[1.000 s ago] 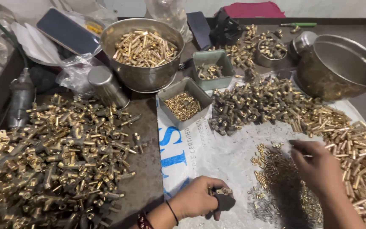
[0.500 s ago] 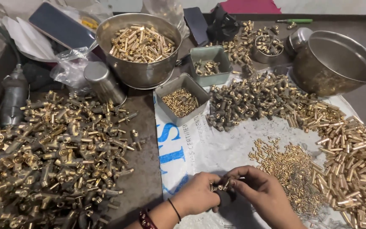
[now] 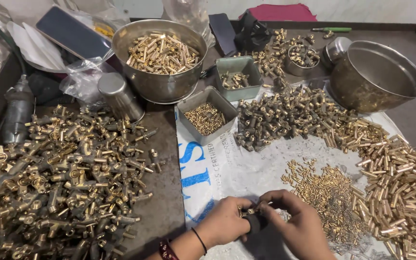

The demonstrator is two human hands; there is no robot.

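Hands joined over small brass part at near edge of white sack sheet (image 3: 227, 168)

Left hand (image 3: 225, 224) closed on dark holder (image 3: 256, 222); right hand (image 3: 297, 221) pinching small brass part (image 3: 247, 211) at holder's top; beyond, loose brass pins (image 3: 323, 188); brass fittings heap (image 3: 58, 173) left; grey tray (image 3: 207, 115); farthest, steel bowl (image 3: 160, 82) of brass tubes.

Bench (image 3: 167, 202) was dark grey-brown, worn and scuffed, with a white printed woven sack (image 3: 246, 171) spread flat over its middle and right part. A pale wall (image 3: 371, 9) ran along the far edge, with a dark red cloth (image 3: 285, 12) lying against it. Light was even and soft, with only faint shadows.
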